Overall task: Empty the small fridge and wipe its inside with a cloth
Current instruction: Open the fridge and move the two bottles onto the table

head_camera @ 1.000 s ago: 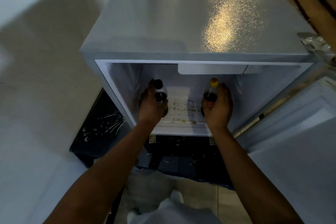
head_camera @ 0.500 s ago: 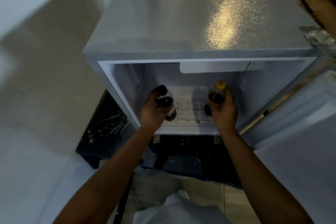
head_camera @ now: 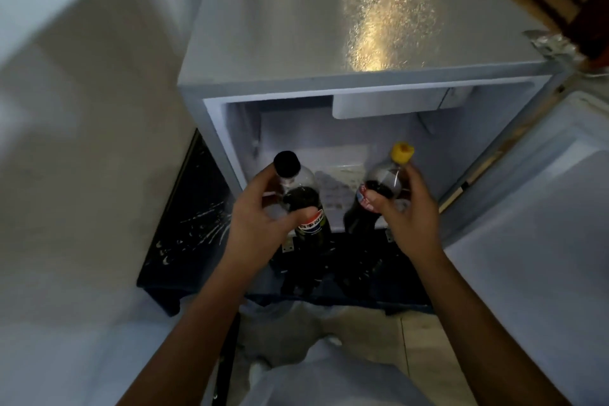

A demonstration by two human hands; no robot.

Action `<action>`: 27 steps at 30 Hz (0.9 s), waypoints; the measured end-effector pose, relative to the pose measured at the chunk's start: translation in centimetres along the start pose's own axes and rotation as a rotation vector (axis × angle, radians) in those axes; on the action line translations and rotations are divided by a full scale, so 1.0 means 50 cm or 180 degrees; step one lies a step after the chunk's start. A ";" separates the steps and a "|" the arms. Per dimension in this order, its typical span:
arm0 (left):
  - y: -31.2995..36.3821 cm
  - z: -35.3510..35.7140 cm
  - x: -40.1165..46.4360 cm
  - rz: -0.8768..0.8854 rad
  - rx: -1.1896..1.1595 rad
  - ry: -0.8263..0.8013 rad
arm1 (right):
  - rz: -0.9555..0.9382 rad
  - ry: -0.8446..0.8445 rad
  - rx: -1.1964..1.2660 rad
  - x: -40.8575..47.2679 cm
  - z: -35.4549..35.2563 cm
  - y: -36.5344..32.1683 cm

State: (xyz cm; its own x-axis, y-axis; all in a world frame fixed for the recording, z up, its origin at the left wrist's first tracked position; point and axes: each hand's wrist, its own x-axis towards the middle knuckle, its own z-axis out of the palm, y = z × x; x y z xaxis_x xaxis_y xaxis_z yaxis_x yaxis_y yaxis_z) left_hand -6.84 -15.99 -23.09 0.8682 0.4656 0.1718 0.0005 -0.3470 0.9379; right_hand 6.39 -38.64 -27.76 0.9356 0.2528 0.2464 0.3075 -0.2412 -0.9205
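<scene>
Both bottles have come out to the white fridge's (head_camera: 329,43) mouth: your left hand (head_camera: 260,224) grips the black-capped dark plastic cola bottle (head_camera: 306,204) at 9 o'clock, your right hand (head_camera: 408,217) the yellow-capped one (head_camera: 382,188) at 3 (likely slick, half-full; hold the shoulders).

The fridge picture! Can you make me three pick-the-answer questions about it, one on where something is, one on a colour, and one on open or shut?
1. Where is the open fridge door?
A) on the person's right
B) on the person's left
C) lying on top of the fridge

2. What colour is the cap of the bottle in the right hand?
A) red
B) yellow
C) green

3. What is the left hand doing?
A) resting flat on the fridge top
B) hanging with nothing in it
C) gripping the black-capped cola bottle

Answers: 1 A, the door stands swung out at the right. 2 B, the cap is plainly yellow. 3 C, its fingers curl round the bottle.
</scene>
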 end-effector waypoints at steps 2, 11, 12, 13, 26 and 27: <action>0.002 -0.032 -0.020 0.0083 -0.0033 -0.0043 | 0.0017 0.0043 0.0014 -0.041 0.008 -0.034; -0.058 -0.201 -0.125 0.0159 0.0014 -0.0016 | -0.0020 -0.0025 0.0119 -0.207 0.082 -0.153; -0.070 -0.221 -0.136 0.0129 0.0038 -0.0002 | -0.0037 -0.0077 0.0094 -0.219 0.095 -0.157; -0.080 -0.241 -0.145 0.0098 0.0071 0.0018 | -0.0062 -0.0121 0.0063 -0.230 0.109 -0.162; -0.211 -0.432 -0.146 -0.0561 0.0328 0.0585 | -0.0210 -0.1080 -0.0015 -0.193 0.351 -0.227; -0.213 -0.441 -0.139 -0.0599 0.0340 0.0619 | -0.0215 -0.1132 0.0005 -0.185 0.369 -0.226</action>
State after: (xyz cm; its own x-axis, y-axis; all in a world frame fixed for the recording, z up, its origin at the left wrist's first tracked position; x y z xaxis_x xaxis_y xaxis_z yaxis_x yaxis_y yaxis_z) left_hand -23.81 2.45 -27.63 0.7364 0.6737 0.0622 0.2137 -0.3189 0.9234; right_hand -8.91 -20.95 -25.25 0.7944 0.5783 0.1858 0.3660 -0.2116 -0.9063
